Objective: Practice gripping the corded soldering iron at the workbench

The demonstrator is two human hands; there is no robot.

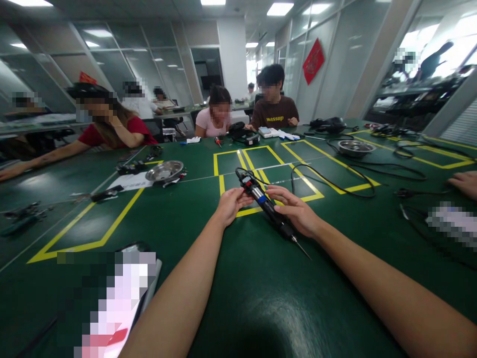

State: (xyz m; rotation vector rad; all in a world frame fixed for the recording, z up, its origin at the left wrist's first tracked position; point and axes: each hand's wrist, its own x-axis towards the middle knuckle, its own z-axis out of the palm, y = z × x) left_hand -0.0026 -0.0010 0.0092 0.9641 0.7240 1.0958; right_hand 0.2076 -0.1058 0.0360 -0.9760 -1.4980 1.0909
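A dark pen-like tool [276,217] with a silver and blue band and a thin metal tip lies tilted between my hands, its tip toward the lower right. My left hand [234,205] holds its upper, cable end, with the fingers pressed around the red and silver part. On the other side, my right hand [298,210] rests against the tool's body with its fingers partly spread; the thumb side touches the dark handle. A black cable [242,171] loops from the tool's upper end. Beneath is the green table [238,278].
Yellow tape [102,242] marks rectangles on the table. Metal bowls stand at left [164,171] and right [356,147]. Black cables [372,191] cross the right side. A pixelated device [122,298] lies at lower left. Several people sit opposite; another person's hand [464,184] is at right.
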